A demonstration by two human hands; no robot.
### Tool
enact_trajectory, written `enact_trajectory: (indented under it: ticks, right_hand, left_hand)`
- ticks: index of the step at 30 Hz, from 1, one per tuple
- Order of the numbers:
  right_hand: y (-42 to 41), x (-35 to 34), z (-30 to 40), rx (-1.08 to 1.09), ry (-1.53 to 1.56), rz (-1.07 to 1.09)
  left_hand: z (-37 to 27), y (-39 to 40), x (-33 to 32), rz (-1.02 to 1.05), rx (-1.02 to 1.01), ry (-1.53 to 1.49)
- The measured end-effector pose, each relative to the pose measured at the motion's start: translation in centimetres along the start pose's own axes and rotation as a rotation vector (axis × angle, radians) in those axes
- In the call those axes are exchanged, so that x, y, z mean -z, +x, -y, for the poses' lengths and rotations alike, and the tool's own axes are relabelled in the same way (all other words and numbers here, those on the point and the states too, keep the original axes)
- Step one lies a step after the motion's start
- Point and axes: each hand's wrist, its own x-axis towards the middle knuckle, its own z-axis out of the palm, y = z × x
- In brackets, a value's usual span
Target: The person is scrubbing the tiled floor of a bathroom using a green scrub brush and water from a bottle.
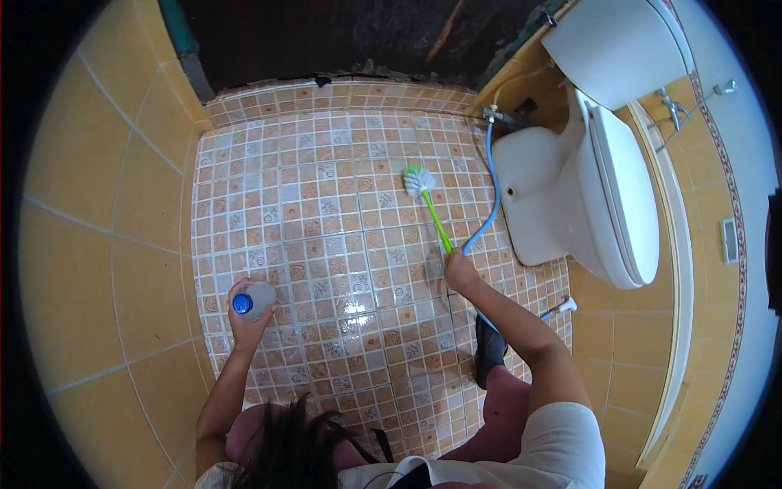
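Note:
My left hand (247, 327) is wrapped around a clear plastic bottle (264, 298) with a blue cap (242, 304), held over the left side of the floor. In my right hand (461, 273) is the bright green handle of a toilet brush (438, 221). Its round head of white bristles (420, 181) points away from me, at or just above the tiles; I cannot tell if it touches. A blue hose (493, 183) runs beside the brush and passes behind my right hand.
A white toilet (586, 189) with its lid down stands at the right. The hose ends in a white spray head (568, 304) by the right wall. Wet patches shine on the tiled floor (342, 275). A dark door (342, 36) closes the far side. My shoe (490, 351) is near the hose.

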Motion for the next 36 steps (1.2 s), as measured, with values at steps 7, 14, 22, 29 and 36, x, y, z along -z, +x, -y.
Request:
enact_trajectory:
  ticks: [7,14,22,29,36]
  right_hand:
    - [-0.3,-4.4,9.8,0.461,-0.301,0.313]
    - [14.1,-5.5,12.4,-0.019,0.193,-0.188]
    - [-3.8,-12.8,25.4,0.840,-0.403,0.838]
    - [10.6,-9.5,31.5,0.565,-0.120,0.092]
    - [-6.5,-13.5,26.8,0.881,-0.327,0.610]
  left_hand:
    - [-0.1,-0.3,0.0,-0.079,0.097,-0.028]
    - [-2.2,-2.2,4.5,-0.030,0.073,0.000]
    - [-5.7,-4.9,13.2,-0.127,-0.164,0.070]
    - [-7.0,-6.0,17.1,-0.184,-0.250,0.194]
    - [-8.2,-4.6,18.9,-0.046,-0.256,0.203]
